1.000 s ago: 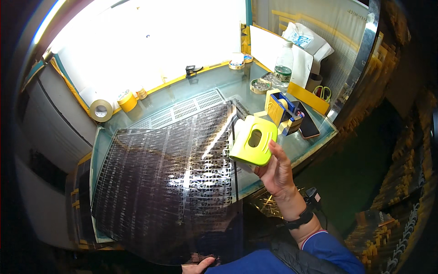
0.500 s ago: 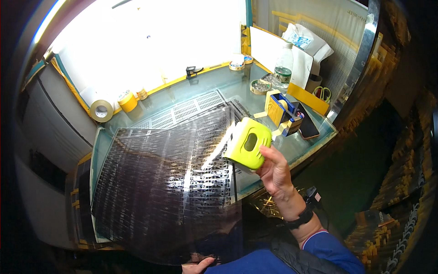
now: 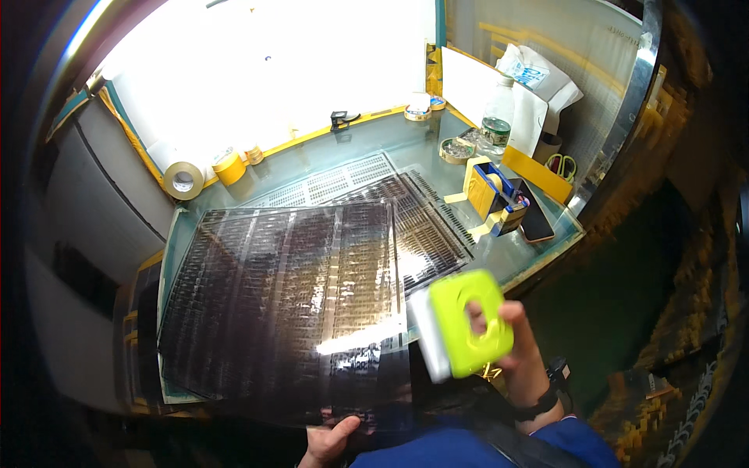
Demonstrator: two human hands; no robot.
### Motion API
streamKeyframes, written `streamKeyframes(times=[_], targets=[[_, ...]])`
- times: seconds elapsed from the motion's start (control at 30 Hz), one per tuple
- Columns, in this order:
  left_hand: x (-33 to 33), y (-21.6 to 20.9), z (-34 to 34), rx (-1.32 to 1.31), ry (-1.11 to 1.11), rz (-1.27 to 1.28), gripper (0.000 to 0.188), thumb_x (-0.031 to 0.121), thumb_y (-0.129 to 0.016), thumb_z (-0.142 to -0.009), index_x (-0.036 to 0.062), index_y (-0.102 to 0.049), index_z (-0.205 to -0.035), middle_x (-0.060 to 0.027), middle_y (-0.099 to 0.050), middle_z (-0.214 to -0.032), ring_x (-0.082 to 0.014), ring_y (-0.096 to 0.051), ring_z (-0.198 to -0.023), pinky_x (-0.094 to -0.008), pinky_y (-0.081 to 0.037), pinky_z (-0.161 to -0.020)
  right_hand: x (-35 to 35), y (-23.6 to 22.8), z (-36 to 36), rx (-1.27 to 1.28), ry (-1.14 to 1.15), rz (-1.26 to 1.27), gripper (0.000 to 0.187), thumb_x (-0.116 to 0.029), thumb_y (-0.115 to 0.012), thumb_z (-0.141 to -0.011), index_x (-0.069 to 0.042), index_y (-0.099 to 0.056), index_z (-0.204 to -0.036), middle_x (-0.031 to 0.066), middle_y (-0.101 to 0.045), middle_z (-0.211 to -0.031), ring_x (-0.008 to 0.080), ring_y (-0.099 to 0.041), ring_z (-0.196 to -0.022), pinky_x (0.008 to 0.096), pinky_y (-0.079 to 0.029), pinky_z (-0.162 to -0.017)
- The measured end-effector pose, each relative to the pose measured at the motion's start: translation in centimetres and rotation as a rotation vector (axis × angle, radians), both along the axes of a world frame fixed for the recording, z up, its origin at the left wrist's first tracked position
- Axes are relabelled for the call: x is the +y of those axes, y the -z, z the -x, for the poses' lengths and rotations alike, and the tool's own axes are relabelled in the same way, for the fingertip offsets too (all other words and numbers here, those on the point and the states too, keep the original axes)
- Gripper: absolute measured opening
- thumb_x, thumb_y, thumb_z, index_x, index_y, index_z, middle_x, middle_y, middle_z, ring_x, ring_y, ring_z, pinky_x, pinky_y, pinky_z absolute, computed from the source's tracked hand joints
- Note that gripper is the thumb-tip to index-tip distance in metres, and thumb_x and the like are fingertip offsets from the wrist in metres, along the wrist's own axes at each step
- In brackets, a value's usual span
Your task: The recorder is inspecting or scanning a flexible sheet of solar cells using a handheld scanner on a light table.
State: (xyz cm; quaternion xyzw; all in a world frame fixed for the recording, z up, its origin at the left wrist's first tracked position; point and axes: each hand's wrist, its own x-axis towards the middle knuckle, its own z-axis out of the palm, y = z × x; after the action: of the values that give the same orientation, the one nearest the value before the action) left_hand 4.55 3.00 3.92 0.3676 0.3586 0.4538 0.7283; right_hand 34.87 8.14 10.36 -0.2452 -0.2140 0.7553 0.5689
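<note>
My right hand (image 3: pixel 521 355) grips a lime-green block-shaped tool (image 3: pixel 488 351) through its oval handle opening. A white strip runs down the tool's left side; motion blurs its details. The tool is held off the right edge of a large dark film sheet (image 3: pixel 265 296), apparently clear of it. My left hand (image 3: pixel 331 442) pinches the near edge of that glossy sheet, thumb on top and the other fingers mostly hidden. Rows of fine pattern cover the sheet. Beneath it a second patterned film (image 3: pixel 437 234) and a pale dotted sheet (image 3: pixel 343 175) stick out on the glass-topped table (image 3: pixel 304 156).
A blue-and-yellow tape dispenser (image 3: pixel 488 191) and a phone (image 3: pixel 537 214) lie at the right, with a plastic bottle (image 3: pixel 497 117) and green-handled scissors (image 3: pixel 562 166) behind. Tape rolls (image 3: pixel 183 181) line the back edge before a bright panel (image 3: pixel 273 62). A black clip (image 3: pixel 341 119) stands there too.
My right hand has brought the green tool down toward me and rightward, away from the film. My left hand has risen slightly with the sheet's near edge. The whole view has shifted a little.
</note>
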Motion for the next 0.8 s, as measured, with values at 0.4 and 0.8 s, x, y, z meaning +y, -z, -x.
streamKeyframes(times=[0.4, 0.8], targets=[[0.9, -14.8, 6.1, 0.541, 0.750, -0.412, 0.023, 0.003, -0.053, -0.082, -0.0049, -0.059, -0.102, -0.0185, -0.061, -0.100, -0.0209, -0.061, -0.089, -0.0321, -0.049, -0.079, 1.1, -1.4, 3.3, -0.263, -0.666, -0.435, 0.084, -0.019, -0.074, -0.065, 0.005, -0.031, -0.133, 0.0104, -0.044, -0.124, 0.0162, -0.046, -0.110, 0.0289, -0.036, -0.094], [30.1, -6.9, 0.5, 1.431, 0.237, -0.885, 0.058, 0.047, -0.039, -0.090, 0.0082, -0.035, -0.132, -0.0174, -0.027, -0.140, -0.0306, -0.019, -0.132, -0.0401, -0.017, -0.106, -0.2, -3.3, 3.4, -0.376, -0.665, -0.628, 0.092, -0.012, -0.082, -0.055, 0.004, -0.033, -0.131, 0.0112, -0.050, -0.120, 0.0151, -0.046, -0.109, 0.0307, -0.035, -0.094]])
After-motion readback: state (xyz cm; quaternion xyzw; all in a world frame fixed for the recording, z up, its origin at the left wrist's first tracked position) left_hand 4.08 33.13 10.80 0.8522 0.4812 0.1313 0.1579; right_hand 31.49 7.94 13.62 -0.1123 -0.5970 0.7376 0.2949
